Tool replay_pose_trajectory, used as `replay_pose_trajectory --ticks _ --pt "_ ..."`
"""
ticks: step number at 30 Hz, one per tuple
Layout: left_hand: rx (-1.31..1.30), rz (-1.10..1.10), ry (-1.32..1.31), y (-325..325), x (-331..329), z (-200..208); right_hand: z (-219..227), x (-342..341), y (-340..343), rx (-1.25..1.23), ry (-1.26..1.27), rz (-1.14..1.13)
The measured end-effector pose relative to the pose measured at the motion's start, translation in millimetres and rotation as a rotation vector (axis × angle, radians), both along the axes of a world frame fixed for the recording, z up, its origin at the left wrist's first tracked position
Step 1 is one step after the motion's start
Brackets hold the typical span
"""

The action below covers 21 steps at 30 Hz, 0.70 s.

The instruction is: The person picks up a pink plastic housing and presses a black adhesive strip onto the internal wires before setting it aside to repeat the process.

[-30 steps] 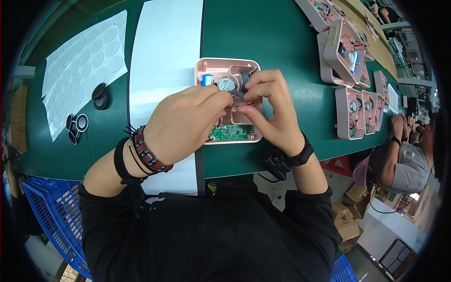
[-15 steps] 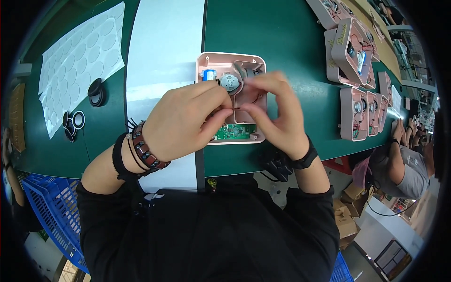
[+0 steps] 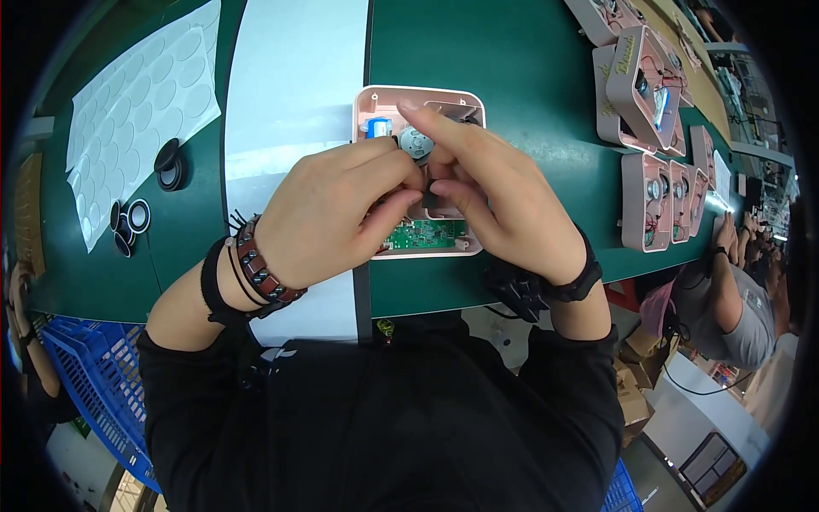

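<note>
A pink plastic housing (image 3: 365,101) lies on the table in front of me. In it are a round silver speaker (image 3: 414,143), a blue battery (image 3: 376,127) and a green circuit board (image 3: 431,232). Over its middle, my left hand (image 3: 345,205) is closed, thumb and fingertips pinching a thin wire that is mostly hidden. My right hand (image 3: 503,192) meets it there, thumb and bent fingers drawn together, upper finger reaching toward the speaker. A small dark piece shows between the fingertips; what the right hand grips is too small to tell.
Several similar pink housings (image 3: 644,200) with parts inside stand at the right. To the left lie white sheets of round stickers (image 3: 145,102) and black rings (image 3: 171,166). A white strip (image 3: 290,102) runs along the green table. A blue crate (image 3: 94,384) stands lower left; a person (image 3: 725,299) sits at right.
My right hand has swung inward over the housing, its fingers curling closer to the left fingertips. The left hand stays nearly in place, still pinching. The view has shifted slightly.
</note>
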<state>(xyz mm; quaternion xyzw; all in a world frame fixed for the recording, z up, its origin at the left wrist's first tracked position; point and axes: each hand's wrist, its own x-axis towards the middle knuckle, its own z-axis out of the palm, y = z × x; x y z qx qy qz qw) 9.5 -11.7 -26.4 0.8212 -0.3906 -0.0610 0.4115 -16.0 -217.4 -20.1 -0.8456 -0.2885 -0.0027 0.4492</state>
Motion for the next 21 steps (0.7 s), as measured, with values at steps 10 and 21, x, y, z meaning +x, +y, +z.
replay_pose_trajectory --ticks 10,21 --pt "0.001 -0.001 0.036 0.1 1.3 0.3 0.2 2.8 1.0 -0.042 -0.041 -0.010" --pt "-0.018 0.030 0.134 -0.5 -1.2 2.7 5.2 -1.2 -0.6 -0.317 -0.288 -0.131"
